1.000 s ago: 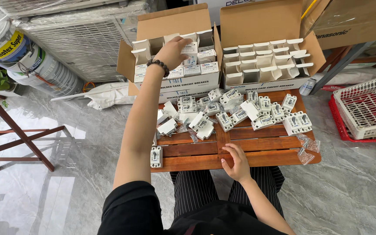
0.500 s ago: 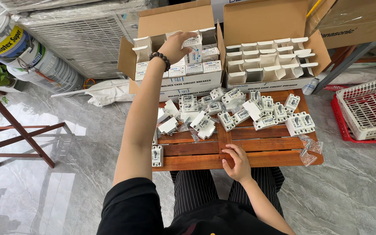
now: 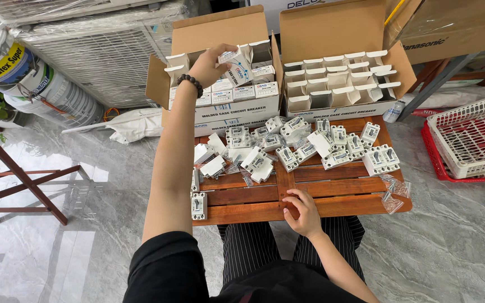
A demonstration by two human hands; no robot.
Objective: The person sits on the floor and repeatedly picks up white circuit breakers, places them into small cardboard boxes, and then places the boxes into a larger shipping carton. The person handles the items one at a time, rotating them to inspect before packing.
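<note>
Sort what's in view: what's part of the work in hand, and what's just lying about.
In the work: left hand, small white box, left carton, right carton, white breakers, wooden table, right hand.

Lying about: red basket, paint buckets.

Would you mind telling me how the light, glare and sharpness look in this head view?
Head view: soft, even daylight with faint shadows; pale glare on the glossy floor at lower left; wide-lens bending toward the edges; the left hand, with its grip on a small box, is sharp, as are the right hand on the wooden table and the white breakers.
</note>
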